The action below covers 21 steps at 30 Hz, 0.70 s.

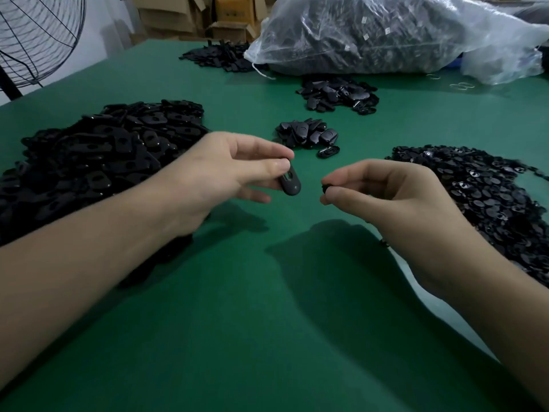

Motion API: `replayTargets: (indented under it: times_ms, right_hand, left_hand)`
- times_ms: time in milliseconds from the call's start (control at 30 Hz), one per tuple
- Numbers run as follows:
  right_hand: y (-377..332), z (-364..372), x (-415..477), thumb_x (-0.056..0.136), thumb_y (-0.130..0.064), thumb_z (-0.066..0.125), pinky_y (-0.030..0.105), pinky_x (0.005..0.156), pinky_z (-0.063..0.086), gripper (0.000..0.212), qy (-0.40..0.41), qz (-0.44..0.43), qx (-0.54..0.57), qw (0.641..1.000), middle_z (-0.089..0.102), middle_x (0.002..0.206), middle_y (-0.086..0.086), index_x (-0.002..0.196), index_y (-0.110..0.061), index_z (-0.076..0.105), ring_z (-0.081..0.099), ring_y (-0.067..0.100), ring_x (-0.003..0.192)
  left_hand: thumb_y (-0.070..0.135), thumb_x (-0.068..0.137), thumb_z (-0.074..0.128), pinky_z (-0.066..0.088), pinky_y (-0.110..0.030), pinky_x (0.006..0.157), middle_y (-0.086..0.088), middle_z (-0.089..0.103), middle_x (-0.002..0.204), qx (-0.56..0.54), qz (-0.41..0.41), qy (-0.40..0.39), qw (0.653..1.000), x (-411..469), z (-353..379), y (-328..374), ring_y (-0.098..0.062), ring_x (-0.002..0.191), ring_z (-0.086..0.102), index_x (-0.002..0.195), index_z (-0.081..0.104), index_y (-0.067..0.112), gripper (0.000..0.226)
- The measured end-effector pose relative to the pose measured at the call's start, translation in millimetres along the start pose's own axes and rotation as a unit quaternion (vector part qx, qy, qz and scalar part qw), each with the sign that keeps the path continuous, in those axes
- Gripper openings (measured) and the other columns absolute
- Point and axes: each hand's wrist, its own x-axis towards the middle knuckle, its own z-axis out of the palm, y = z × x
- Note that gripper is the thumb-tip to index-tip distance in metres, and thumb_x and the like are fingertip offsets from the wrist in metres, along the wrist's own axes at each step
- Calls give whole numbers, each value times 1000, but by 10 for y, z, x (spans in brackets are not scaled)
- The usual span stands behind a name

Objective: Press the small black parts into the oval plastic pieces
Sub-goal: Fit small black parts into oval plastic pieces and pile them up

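My left hand (pixel 225 171) pinches a black oval plastic piece (pixel 290 184) between thumb and forefinger, holding it above the green table (pixel 237 322); a slot shows in the piece's upper half. My right hand (pixel 386 197) pinches a small black part (pixel 325 188) at its fingertips, a short gap to the right of the oval piece. The two parts are apart.
A large heap of black oval pieces (pixel 98 156) lies at the left and a heap of small black parts (pixel 481 197) at the right. A small pile of black pieces (pixel 306 133) sits behind the hands, another pile (pixel 338 95) farther back. A filled clear plastic bag (pixel 386 34), cardboard boxes and a fan (pixel 35 40) stand behind.
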Motion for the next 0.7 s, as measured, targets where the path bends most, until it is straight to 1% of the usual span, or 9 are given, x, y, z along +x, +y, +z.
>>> replayTargets:
  times_ms: [67, 100, 133, 200, 267, 333, 433, 567, 700]
  right_hand:
    - [-12, 30, -17, 84, -13, 78, 8, 65, 46, 7, -18, 24, 56, 998, 79, 84, 2, 87, -19, 79, 69, 3, 75]
    - [-14, 39, -24, 84, -11, 77, 7, 63, 45, 7, -22, 34, 74, 996, 79, 84, 3, 88, -17, 79, 69, 1, 73]
    - [-17, 44, -31, 83, -11, 76, 9, 63, 45, 7, -26, 43, 89, 995, 79, 84, 4, 88, -16, 79, 69, 1, 73]
    - [-19, 49, -38, 80, -17, 77, 20, 68, 43, 9, -35, 63, 101, 992, 79, 86, 4, 88, -17, 80, 67, 2, 75]
    - [-17, 54, -46, 73, -25, 76, 27, 70, 39, 18, -45, 78, 108, 990, 79, 88, 4, 90, -21, 81, 65, 4, 77]
    - [-11, 64, -45, 70, -28, 75, 29, 70, 39, 23, -53, 87, 117, 988, 78, 89, 3, 92, -22, 82, 63, 6, 79]
    - [-8, 65, -38, 69, -27, 75, 29, 71, 38, 25, -63, 96, 134, 984, 77, 87, 3, 92, -22, 82, 62, 7, 78]
    - [-17, 53, -38, 66, -27, 77, 29, 72, 38, 27, -69, 106, 150, 981, 76, 85, 4, 91, -20, 82, 62, 8, 76]
    - [-18, 64, -38, 64, -24, 78, 29, 71, 39, 30, -68, 120, 171, 976, 76, 85, 7, 93, -16, 77, 62, 9, 73]
  left_hand:
    - [23, 86, 76, 59, -21, 63, -2, 80, 98, -37, -13, 2, 999, -126, 58, -64, -16, 91, 78, 103, 76, 17, 18]
    - [27, 82, 76, 58, -21, 63, -3, 80, 98, -56, -17, 5, 998, -181, 75, -89, -17, 90, 78, 103, 76, 16, 23]
    - [28, 79, 76, 59, -21, 64, -4, 80, 97, -74, -17, 11, 997, -228, 88, -113, -18, 89, 78, 102, 76, 15, 26]
    - [27, 78, 75, 60, -23, 66, -6, 80, 96, -102, -10, 22, 995, -293, 107, -151, -20, 87, 78, 101, 76, 13, 27]
    - [26, 78, 75, 61, -26, 68, -12, 79, 97, -114, -3, 22, 993, -322, 130, -174, -23, 87, 78, 102, 77, 12, 27]
    - [25, 79, 74, 61, -27, 70, -16, 77, 98, -122, 5, 21, 992, -337, 155, -183, -23, 86, 78, 103, 77, 13, 28]
    - [25, 81, 72, 62, -27, 71, -14, 78, 95, -141, 12, 10, 990, -361, 172, -195, -22, 85, 78, 102, 77, 13, 25]
    - [27, 82, 71, 62, -31, 72, -20, 76, 102, -135, 14, -15, 991, -394, 184, -226, -27, 92, 78, 106, 78, 17, 27]
    - [22, 88, 65, 62, -32, 65, -14, 75, 96, -150, 17, -27, 988, -409, 214, -237, -30, 89, 78, 115, 70, 14, 29]
